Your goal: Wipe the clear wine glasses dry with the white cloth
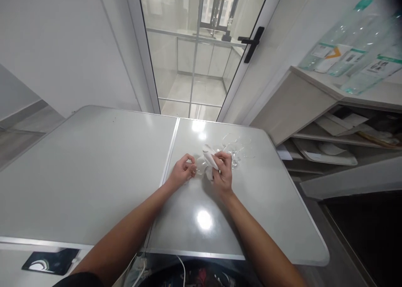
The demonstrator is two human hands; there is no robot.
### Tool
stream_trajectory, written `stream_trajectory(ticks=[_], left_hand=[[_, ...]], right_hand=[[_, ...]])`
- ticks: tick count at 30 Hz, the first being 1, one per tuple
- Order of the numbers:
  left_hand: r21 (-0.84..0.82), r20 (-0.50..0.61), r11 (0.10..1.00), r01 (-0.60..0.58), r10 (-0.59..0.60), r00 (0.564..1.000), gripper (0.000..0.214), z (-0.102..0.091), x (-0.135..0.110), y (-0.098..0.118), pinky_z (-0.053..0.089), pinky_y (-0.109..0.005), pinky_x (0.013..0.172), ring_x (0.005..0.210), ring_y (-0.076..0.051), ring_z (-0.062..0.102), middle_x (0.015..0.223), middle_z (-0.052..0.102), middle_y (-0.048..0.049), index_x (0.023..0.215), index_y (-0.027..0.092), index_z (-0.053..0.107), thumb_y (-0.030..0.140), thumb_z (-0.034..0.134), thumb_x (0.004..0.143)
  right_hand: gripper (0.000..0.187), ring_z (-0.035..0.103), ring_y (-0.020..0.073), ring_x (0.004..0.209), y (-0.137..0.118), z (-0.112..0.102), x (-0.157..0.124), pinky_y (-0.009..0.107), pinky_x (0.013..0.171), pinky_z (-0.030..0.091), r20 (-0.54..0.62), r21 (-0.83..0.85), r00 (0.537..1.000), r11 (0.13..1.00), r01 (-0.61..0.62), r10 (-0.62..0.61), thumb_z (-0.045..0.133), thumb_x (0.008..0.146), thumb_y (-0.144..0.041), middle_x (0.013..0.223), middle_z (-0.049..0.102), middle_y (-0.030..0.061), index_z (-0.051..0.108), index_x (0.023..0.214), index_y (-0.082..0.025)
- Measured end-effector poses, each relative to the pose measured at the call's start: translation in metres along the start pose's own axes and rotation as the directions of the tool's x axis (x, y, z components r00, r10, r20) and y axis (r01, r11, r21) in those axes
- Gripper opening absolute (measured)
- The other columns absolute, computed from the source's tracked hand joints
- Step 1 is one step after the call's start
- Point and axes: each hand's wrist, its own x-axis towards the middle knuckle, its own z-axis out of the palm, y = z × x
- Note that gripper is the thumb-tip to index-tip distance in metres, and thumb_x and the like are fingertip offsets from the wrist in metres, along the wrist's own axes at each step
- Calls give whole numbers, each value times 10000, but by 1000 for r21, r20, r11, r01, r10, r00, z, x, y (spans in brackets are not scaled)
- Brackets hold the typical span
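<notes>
My left hand (183, 169) is closed in a pinch, thumb and forefinger at the edge of a clear, rounded thing (200, 165); its exact kind is hard to make out. A folded white tissue (208, 156) is gripped in my right hand (223, 174), with its lower end hanging beside the clear piece. Just behind the right hand lies a loose pile of clear, shiny pieces (237, 156) with thin strands spreading out over the table. The right fingers partly cover this pile.
The grey table (94, 165) has a metal seam (171, 146) left of my hands. Clear bottles (348, 52) stand on a shelf unit (317, 84) at the right. A glass door (194, 60) rises behind the table. A dark tablet-like device (50, 262) lies below the front-left edge.
</notes>
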Motion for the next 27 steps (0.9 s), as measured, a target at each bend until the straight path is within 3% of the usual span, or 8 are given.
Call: stream_trajectory(ticks=[2, 6, 9, 12, 18, 20, 22, 27], left_hand=[[49, -77, 996, -74, 78, 994, 471, -2, -2, -2, 318, -173, 444, 433, -67, 434, 603, 610, 52, 960, 221, 481, 627, 707, 885], [191, -130, 968, -162, 188, 973, 391, -7, -3, -8, 368, -194, 509, 490, -90, 492, 609, 592, 59, 964, 228, 474, 576, 651, 945], [326, -45, 917, -229, 257, 965, 340, -8, -3, -10, 410, -218, 573, 541, -108, 531, 618, 578, 60, 954, 230, 474, 525, 644, 963], [439, 14, 847, -299, 327, 945, 307, -8, -5, -10, 381, -221, 566, 534, -100, 487, 631, 547, 59, 893, 225, 485, 476, 646, 967], [576, 208, 698, -425, 378, 902, 330, -7, -9, -9, 337, -229, 539, 483, -86, 390, 588, 489, 72, 786, 217, 508, 446, 707, 918], [582, 177, 704, -408, 380, 908, 331, -6, -9, -9, 343, -230, 536, 480, -89, 403, 581, 501, 68, 779, 216, 512, 454, 679, 937], [545, 123, 750, -374, 370, 921, 321, -5, -8, -9, 357, -226, 532, 485, -93, 445, 583, 518, 63, 788, 216, 507, 447, 644, 964], [535, 101, 755, -379, 388, 916, 213, 0, -9, -6, 445, -239, 612, 591, -114, 560, 703, 619, 33, 912, 220, 558, 393, 677, 949]], right_hand=[[413, 599, 294, 1285, 0, -5, -1, 520, 1106, 477, 88, -41, 994, 997, 64, -61, 541, 1010, -269, 1321, 646, 93, 642, 1407, -323], [487, 604, 323, 1342, -4, -27, 4, 562, 1131, 472, 324, 144, 946, 989, -42, -7, 496, 1044, -333, 1394, 659, 121, 408, 1521, -290], [457, 645, 286, 1290, -6, -50, 15, 581, 1152, 447, 521, 101, 854, 993, -56, -5, 450, 1078, -286, 1236, 750, 78, 334, 1519, -305], [707, 664, 282, 1256, -8, -62, 25, 581, 1189, 422, 674, -61, 739, 997, 53, 2, 521, 1054, -256, 1286, 725, 110, 154, 1658, -283], [882, 748, 261, 972, -8, -54, 22, 648, 1231, 358, 815, -183, 578, 933, 308, -31, 481, 965, -48, 964, 754, -6, 98, 1699, -352], [861, 733, 269, 1017, -8, -51, 19, 601, 1166, 454, 788, -169, 614, 942, 289, -47, 494, 960, -50, 1042, 764, 17, 163, 1692, -361], [781, 701, 281, 1088, -7, -48, 16, 535, 1068, 535, 709, -168, 705, 963, 210, -30, 553, 973, -106, 1123, 761, 44, 289, 1662, -362], [676, 691, 227, 849, -8, -38, 12, 394, 859, 578, 389, -22, 895, 973, -230, 220, 777, 876, -259, 939, 757, 26, 544, 1509, -301]])
